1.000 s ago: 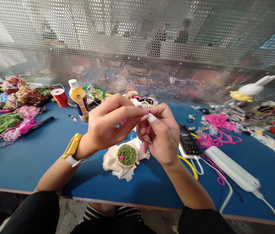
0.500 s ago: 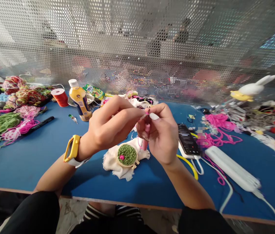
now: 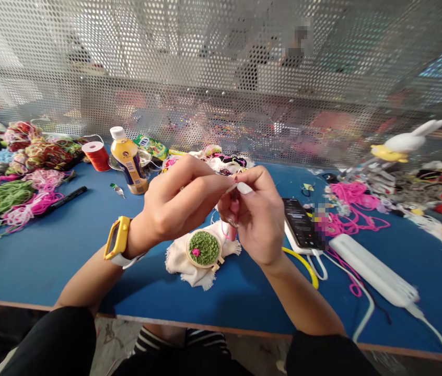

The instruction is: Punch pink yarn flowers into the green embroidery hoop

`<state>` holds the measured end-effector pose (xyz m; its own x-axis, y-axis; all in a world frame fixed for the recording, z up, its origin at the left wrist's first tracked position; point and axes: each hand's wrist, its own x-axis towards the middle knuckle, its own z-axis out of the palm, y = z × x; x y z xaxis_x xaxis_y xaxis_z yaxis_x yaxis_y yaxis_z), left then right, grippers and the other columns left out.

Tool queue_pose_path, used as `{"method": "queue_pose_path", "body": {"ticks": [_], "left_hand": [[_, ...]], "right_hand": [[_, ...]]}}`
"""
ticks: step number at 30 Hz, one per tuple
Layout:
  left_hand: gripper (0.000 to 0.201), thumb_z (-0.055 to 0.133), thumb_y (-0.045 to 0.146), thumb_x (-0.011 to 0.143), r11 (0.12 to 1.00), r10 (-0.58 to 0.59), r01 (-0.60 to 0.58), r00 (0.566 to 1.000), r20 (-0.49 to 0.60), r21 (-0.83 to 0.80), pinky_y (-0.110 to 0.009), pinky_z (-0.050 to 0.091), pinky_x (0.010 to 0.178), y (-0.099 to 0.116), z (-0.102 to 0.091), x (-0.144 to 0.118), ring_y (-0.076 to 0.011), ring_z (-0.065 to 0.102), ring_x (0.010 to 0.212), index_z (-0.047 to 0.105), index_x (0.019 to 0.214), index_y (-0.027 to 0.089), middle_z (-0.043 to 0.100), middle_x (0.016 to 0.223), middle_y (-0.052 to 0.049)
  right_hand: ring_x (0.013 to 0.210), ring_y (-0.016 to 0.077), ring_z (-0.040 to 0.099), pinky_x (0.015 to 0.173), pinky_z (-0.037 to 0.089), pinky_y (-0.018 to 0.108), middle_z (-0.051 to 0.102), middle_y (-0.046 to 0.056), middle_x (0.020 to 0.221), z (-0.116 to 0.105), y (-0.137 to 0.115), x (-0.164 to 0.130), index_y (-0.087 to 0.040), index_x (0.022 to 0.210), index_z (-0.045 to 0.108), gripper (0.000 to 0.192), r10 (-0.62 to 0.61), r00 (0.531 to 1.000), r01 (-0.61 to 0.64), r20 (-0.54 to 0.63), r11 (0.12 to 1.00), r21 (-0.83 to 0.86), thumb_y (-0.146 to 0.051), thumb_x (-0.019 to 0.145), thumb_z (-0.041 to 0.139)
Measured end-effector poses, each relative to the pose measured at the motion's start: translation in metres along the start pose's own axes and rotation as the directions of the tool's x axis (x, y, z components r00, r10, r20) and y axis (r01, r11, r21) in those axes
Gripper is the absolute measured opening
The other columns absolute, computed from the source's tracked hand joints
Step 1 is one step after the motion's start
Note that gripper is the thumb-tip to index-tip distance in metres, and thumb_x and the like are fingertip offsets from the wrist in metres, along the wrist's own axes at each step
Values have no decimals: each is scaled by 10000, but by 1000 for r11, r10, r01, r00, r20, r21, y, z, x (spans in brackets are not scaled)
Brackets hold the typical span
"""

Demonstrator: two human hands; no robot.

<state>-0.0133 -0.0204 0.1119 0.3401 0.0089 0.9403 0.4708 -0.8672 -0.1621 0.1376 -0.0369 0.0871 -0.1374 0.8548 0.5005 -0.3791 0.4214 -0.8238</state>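
My right hand [image 3: 258, 214] is closed around a pink-handled punch needle [image 3: 235, 207], held upright with its lower end below my fingers. Thumb and forefinger pinch near its top. My left hand [image 3: 184, 196] meets them there, its fingertips pressed together; whatever they hold is too small and hidden to tell. A loop of pink yarn [image 3: 224, 230] hangs beside the tool's lower end. Below both hands, a small embroidery hoop [image 3: 204, 249] lies on the table, its frayed white cloth [image 3: 182, 263] spread around it. Green loops fill the hoop, with a small pink patch at the lower left.
Piles of yarn [image 3: 44, 156], a red thread spool [image 3: 96, 156] and a drink bottle [image 3: 129, 162] stand at left. On the right lie a phone [image 3: 301, 224], a white power strip [image 3: 375, 271] with cables, and pink yarn [image 3: 352, 209]. A perforated metal screen [image 3: 205, 68] rises behind.
My hands have barely moved; the right hand and the pink tool have shifted slightly left. The pink bit seen between the fingertips is now mostly covered.
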Motion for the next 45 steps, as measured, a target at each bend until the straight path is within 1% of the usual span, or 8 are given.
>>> {"method": "queue_pose_path", "body": {"ticks": [7,13,23,29,34,40,42,45], "left_hand": [[137,623,145,888,999,-47,47,998,35,-21,-233,540,576,0,1,0,-112,616,658,696,941,249,645,783,-31],[129,640,148,880,999,-43,43,999,15,-18,-243,509,550,-4,3,-2,-109,601,643,705,916,253,641,769,-24],[145,698,46,794,999,35,-36,996,-76,-4,-210,434,495,-7,7,-5,-72,542,582,694,886,158,608,721,-4],[72,672,141,843,999,-28,28,1000,2,32,-209,479,525,-6,4,-2,-83,560,604,697,894,184,605,714,-3],[92,665,149,854,999,-26,25,1000,-5,-22,-216,504,566,-8,7,-2,-91,585,645,695,937,172,615,758,-15],[53,639,217,894,974,-214,213,977,-3,-82,-239,505,602,-9,11,-3,-97,582,654,672,879,180,632,762,-23],[119,605,280,925,927,-341,336,940,-1,-165,-247,505,602,-8,13,-2,-104,573,656,643,859,189,625,744,-22],[222,502,387,976,789,-503,489,862,64,-372,-239,514,615,-7,16,0,-103,589,677,581,872,208,618,746,-17]], "right_hand": [[476,76,377,417,311,193,430,-69,595,0,2,1,-239,873,455,121,-25,1000,25,7,1000,-10,-321,946,506],[479,71,378,420,308,192,441,-68,604,-1,3,2,-235,873,459,116,-42,999,41,27,999,7,-304,955,504],[493,86,406,453,345,219,460,-58,595,-1,0,-1,-236,877,495,106,-85,996,84,-7,993,-84,-305,956,508],[536,101,440,465,370,237,519,-31,688,0,-1,-4,-252,886,496,101,-134,989,123,-56,978,-166,-327,946,528],[526,94,430,465,364,232,512,-36,673,-1,0,-2,-244,886,501,96,-123,990,110,-66,978,-176,-317,947,517],[508,71,413,460,345,216,522,-42,669,-4,1,6,-229,865,500,92,-26,997,20,-71,996,-85,-290,925,532],[503,67,405,450,336,212,519,-44,673,-5,2,8,-228,865,497,100,3,997,-8,-79,998,-68,-299,911,549],[512,64,411,441,322,209,516,-45,694,-8,6,11,-232,869,486,133,34,996,-39,-77,997,-64,-309,884,594]]}}
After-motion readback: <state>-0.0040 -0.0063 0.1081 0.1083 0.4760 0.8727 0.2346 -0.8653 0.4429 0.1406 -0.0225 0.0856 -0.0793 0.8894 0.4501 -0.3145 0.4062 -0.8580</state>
